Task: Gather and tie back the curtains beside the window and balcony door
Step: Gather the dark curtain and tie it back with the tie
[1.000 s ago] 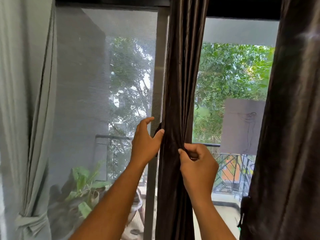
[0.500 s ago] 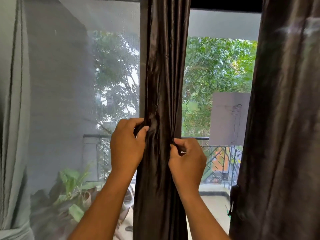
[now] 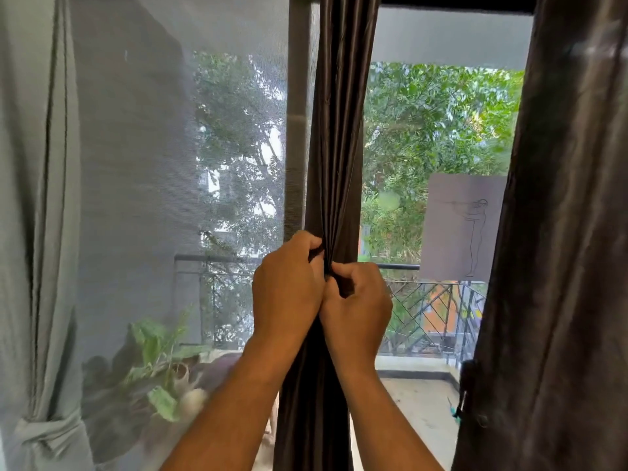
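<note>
The middle curtain (image 3: 334,147) is dark brown with a slight shine and hangs in front of the door frame (image 3: 297,113), pulled into a narrow bunch of folds. The left hand (image 3: 287,287) and right hand (image 3: 356,302) touch each other and both are clamped on this bunch. Their fingers are hidden in the cloth, so any tie cannot be seen. A second dark curtain (image 3: 560,249) is cut off at the right edge; a grey curtain (image 3: 37,198) at the left is knotted low
</note>
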